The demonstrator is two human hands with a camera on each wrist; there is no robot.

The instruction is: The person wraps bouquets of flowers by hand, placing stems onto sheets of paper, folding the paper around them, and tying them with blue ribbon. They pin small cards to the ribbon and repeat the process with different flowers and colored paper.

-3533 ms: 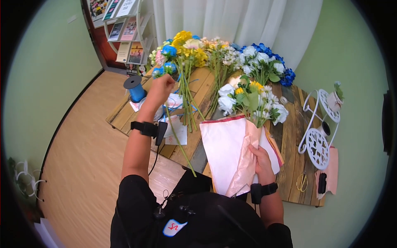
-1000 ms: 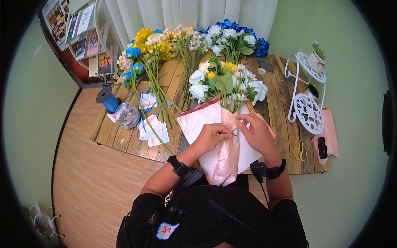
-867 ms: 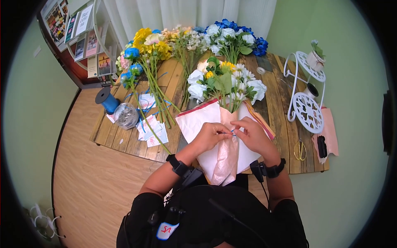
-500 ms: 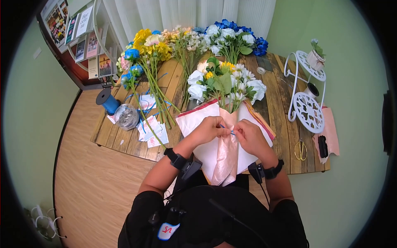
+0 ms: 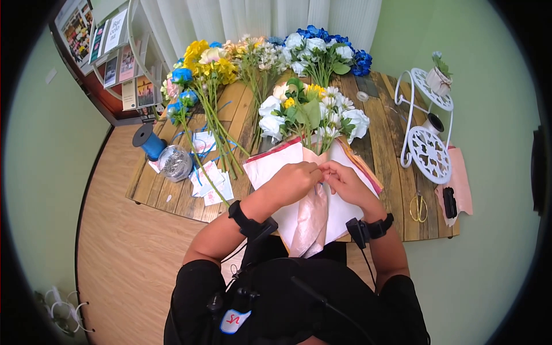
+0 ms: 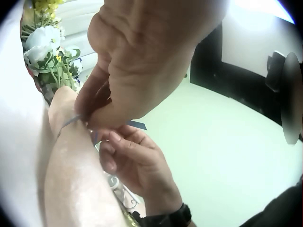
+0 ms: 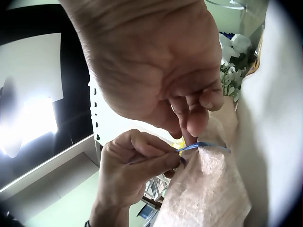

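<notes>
A bouquet of white, yellow and cream artificial flowers lies on the table, its stems in pink and white wrapping paper. A thin blue ribbon goes round the gathered paper below the flower heads. My left hand pinches the ribbon between thumb and finger; a loose ribbon tail sticks out past it. Close beside it, my right hand has its fingers curled at the ribbon, fingertips right at the crossing. In the right wrist view, my right palm hides part of its grip.
Loose flower stems lie left and behind, with a blue ribbon spool, a clear tub and small cards. At right are a white metal stand, gold-handled scissors and a black object on pink paper.
My left hand has come from above the blue flowers to the wrap, and my right has gone from holding the paper to the ribbon. Lately both hands have drawn together over the crossing.
</notes>
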